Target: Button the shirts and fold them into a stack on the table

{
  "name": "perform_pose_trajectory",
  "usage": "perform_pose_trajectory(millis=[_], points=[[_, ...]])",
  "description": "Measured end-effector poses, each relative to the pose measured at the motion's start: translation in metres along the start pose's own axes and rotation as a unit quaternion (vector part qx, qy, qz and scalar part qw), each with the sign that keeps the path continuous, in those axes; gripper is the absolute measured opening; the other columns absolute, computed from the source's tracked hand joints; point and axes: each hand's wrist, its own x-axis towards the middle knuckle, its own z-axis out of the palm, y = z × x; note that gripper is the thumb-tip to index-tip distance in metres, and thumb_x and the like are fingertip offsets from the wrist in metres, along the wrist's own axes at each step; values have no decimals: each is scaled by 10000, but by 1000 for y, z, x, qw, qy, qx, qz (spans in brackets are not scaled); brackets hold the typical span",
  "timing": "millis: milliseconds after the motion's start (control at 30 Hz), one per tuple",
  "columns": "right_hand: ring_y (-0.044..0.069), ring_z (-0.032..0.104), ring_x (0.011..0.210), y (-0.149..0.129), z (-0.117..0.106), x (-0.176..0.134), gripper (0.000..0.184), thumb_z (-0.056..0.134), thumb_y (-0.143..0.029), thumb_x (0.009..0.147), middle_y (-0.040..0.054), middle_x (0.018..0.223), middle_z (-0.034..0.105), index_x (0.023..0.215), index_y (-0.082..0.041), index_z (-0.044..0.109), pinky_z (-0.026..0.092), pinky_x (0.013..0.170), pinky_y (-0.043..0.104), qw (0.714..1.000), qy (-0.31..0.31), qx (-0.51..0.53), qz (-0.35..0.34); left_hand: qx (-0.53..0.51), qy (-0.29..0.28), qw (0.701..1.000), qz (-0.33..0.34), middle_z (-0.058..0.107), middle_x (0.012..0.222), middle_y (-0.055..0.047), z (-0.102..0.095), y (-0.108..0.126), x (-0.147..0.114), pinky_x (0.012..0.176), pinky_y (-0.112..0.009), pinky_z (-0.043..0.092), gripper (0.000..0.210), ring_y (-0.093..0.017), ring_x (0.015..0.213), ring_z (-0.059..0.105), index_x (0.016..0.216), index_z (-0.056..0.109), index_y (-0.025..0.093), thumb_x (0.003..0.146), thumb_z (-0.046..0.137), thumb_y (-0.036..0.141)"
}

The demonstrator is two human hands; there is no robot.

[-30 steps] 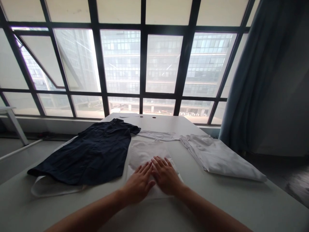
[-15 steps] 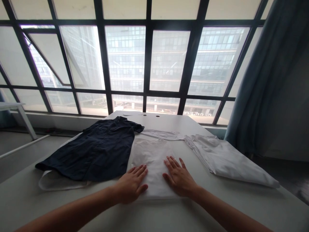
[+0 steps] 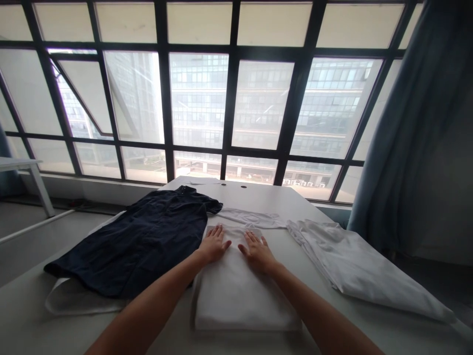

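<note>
A folded white garment (image 3: pixel 244 301) lies flat on the white table, in front of me. Both hands rest on its far part, palms down. My left hand (image 3: pixel 214 244) lies near its left edge with the fingers stretched forward and the thumb out to the right. Opposite it, my right hand (image 3: pixel 256 250) lies flat near the right edge, its thumb pointing left. Neither hand grips the cloth. Close to my left forearm, a dark navy short-sleeved shirt (image 3: pixel 144 236) is spread out over some white cloth (image 3: pixel 79 298).
Another white garment (image 3: pixel 362 261) lies folded on the right side of the table (image 3: pixel 258 197). A thin white cloth (image 3: pixel 251 217) lies beyond my hands. Windows stand behind the table, a blue-grey curtain (image 3: pixel 391 148) hangs at right, and a second white table (image 3: pixel 18 165) is at left.
Both hands have slid forward over the white garment, away from me, staying flat. More of its near part shows now. The view has tilted up slightly.
</note>
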Motion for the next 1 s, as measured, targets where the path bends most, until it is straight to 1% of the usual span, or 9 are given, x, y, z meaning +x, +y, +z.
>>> perform_pose_trajectory(millis=[167, 267, 400, 500, 600, 700, 800, 900, 1000], points=[[225, 73, 1508, 0, 4, 11, 734, 185, -551, 974, 86, 1632, 126, 1557, -106, 227, -6, 1197, 453, 1000, 2, -3, 18, -9, -13, 999, -28, 138, 1613, -164, 6, -17, 9, 1207, -422, 129, 718, -261, 1500, 90, 1532, 250, 39, 992, 211, 509], [223, 55, 1509, 5, 6, 16, 762, 187, -584, 963, 86, 1636, 98, 1564, -116, 197, -6, 1195, 458, 999, -3, 3, 53, -22, -47, 997, -62, 104, 1618, -157, 6, -25, 13, 1201, -441, 139, 741, -266, 1501, 80, 1544, 218, 47, 986, 184, 534], [219, 59, 1509, 11, 5, 19, 767, 192, -589, 964, 83, 1639, 82, 1566, -114, 175, 13, 1195, 488, 995, -12, 14, 102, -15, -62, 996, -67, 96, 1619, -160, 0, -23, 11, 1202, -443, 131, 749, -271, 1501, 78, 1543, 215, 42, 988, 176, 543], [225, 85, 1506, 16, 4, 10, 737, 192, -545, 982, 115, 1634, 113, 1559, -87, 186, 42, 1194, 495, 988, 20, 5, 155, 3, -26, 997, -66, 123, 1613, -168, -10, -9, -11, 1200, -464, 127, 729, -285, 1498, 77, 1535, 257, 58, 997, 168, 541], [255, 197, 1480, 24, 1, -8, 729, 235, -526, 985, 161, 1608, 214, 1538, -52, 241, 159, 1180, 467, 984, 47, -6, 170, -10, 12, 998, 62, 162, 1614, -115, -18, 6, -51, 1211, -449, 100, 719, -247, 1501, 95, 1538, 285, 139, 993, 160, 591], [303, 399, 1375, 30, -5, -23, 724, 324, -510, 970, 220, 1522, 377, 1509, -27, 301, 334, 1090, 423, 982, 66, -12, 176, -37, -33, 984, 170, 178, 1613, -63, -21, 15, -91, 1216, -427, 105, 716, -220, 1499, 120, 1548, 268, 210, 981, 164, 635], [322, 553, 1227, 34, -11, -26, 665, 391, -482, 952, 255, 1360, 548, 1421, -12, 441, 422, 992, 396, 979, 37, 22, 197, -51, -91, 980, 171, 192, 1606, -81, -20, 23, -114, 1216, -430, 114, 728, -233, 1494, 145, 1545, 276, 188, 979, 186, 637], [329, 616, 1139, 39, -15, -20, 572, 429, -473, 938, 257, 1199, 656, 1230, -20, 623, 459, 922, 371, 975, 3, 85, 204, -56, -93, 984, 140, 181, 1604, -107, -18, 37, -123, 1218, -445, 95, 727, -242, 1494, 132, 1542, 282, 151, 986, 201, 613], [293, 667, 1039, 46, -20, -16, 495, 409, -438, 954, 197, 1064, 724, 1045, -63, 719, 486, 842, 311, 975, 4, 118, 190, -80, -97, 982, 144, 171, 1604, -116, -19, 51, -130, 1216, -472, 89, 730, -255, 1496, 111, 1544, 275, 140, 987, 211, 608]])
